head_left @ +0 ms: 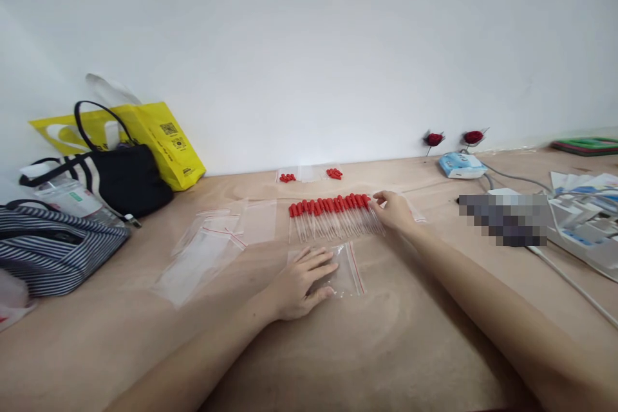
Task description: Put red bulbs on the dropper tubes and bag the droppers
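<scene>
A row of glass droppers (pixel 333 222) with red rubber bulbs lies side by side in the middle of the wooden table, tips toward me. My left hand (pixel 306 280) rests flat with its fingers outstretched on a clear zip bag (pixel 348 270) with a red seal line. At the right end of the row, my right hand (pixel 391 209) has its thumb and fingertips bent together at the last dropper's red bulb. Left of the row, several clear zip bags (pixel 197 264) lie overlapped.
Near the wall lie bags with small red bulbs (pixel 334 173). A yellow bag (pixel 167 148), a black bag (pixel 138 177) and a striped bag (pixel 72 251) stand at left. On the right are a blue tissue pack (pixel 462 166), two red flowers (pixel 473 137), cables and a white tray (pixel 584 225).
</scene>
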The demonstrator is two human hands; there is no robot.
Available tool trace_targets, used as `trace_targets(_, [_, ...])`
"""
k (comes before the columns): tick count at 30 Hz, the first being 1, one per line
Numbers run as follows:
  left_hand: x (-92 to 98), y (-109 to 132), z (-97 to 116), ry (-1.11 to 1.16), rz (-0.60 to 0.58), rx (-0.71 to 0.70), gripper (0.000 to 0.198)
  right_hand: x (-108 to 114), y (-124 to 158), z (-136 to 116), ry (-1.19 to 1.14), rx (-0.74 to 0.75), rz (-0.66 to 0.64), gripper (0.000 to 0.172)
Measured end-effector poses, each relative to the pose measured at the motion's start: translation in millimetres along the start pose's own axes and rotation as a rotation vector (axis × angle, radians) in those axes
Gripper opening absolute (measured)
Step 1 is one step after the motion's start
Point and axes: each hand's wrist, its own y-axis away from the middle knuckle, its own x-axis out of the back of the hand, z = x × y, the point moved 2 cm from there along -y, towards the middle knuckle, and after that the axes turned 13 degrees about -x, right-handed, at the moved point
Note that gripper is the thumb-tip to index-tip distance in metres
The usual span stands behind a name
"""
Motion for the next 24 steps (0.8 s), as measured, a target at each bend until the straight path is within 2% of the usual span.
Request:
trace_targets(4, [-2.7,0,2,0.033,-0.009,0.053,0.036,-18,-18,-9,-0.024,-0.101,0.034,0.036])
trace_targets(9, [8.1,8,2,0.032,0.029,0.039,0.04,-29,-25,-9,-0.104,-0.159,0.025,0.022])
trace_targets(12, [10.1,16,-4,0.017,-0.01,0.031,0.044,-25,-27,-9,-0.163,-0.186,0.01,0.02])
trace_targets(15, [6.1,21,-9,0.014,-0.045,0.047,0.046,-9,-25,-8,-0.243,-0.189,-0.006,0.024])
trace_targets(18, [2.7,19,-9,0.025,-0.034,0.056,0.048,12,-9,-3,-0.351,-0.173,-0.014,0.031])
trace_targets(20, [1.9,17,-7,0.036,-0.011,0.054,0.049,22,10,3,-0.522,-0.178,-0.028,0.035])
trace_targets(24, [0.4,15,-6,0.039,0.019,0.069,0.051,24,52,10,-0.805,-0.208,-0.123,0.041])
